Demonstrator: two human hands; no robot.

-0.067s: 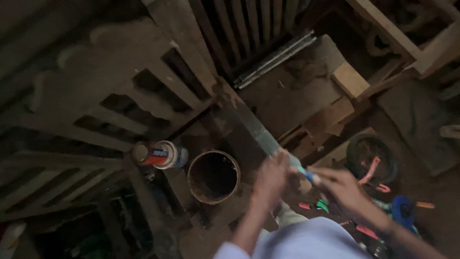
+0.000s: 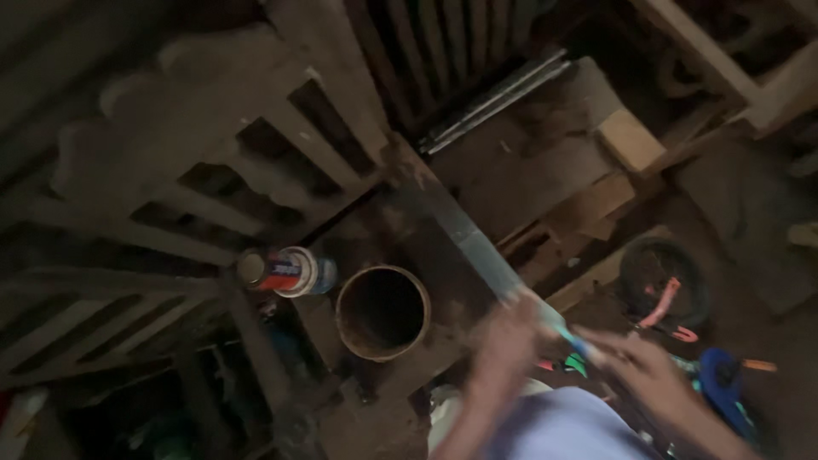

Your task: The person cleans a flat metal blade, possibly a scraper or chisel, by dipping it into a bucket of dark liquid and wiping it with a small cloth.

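Both hands are on a long flat blade (image 2: 464,234), most likely a hand saw, though the dim, blurred view leaves that unsure. The left hand (image 2: 509,341) is wrapped around the blade's near part, fingers curled shut on it. The right hand (image 2: 641,368) sits at the blue-tipped end (image 2: 573,341), fingers pinched about it, seemingly on the handle; how tight the hold is I cannot tell. The blade runs up and away from the hands, slanting toward the upper left over a dark, dusty bench (image 2: 477,170), its far tip near a carved wooden frame (image 2: 213,162). By my reading the step is one of steadying and lining up the blade, and the next move would call for a firm two-handed hold and a clear run along the blade's line, kept off the open tin (image 2: 383,311) just left of it. Beside that rusty round tin lies a spray can (image 2: 285,271) on its side. The bench is rough, dark and cluttered: a pale wood block (image 2: 629,140) at upper right, metal rods (image 2: 498,98) leaning near slats, a dark round tub (image 2: 665,277) with red-handled tools at right. The room is a dim, crowded woodshop.
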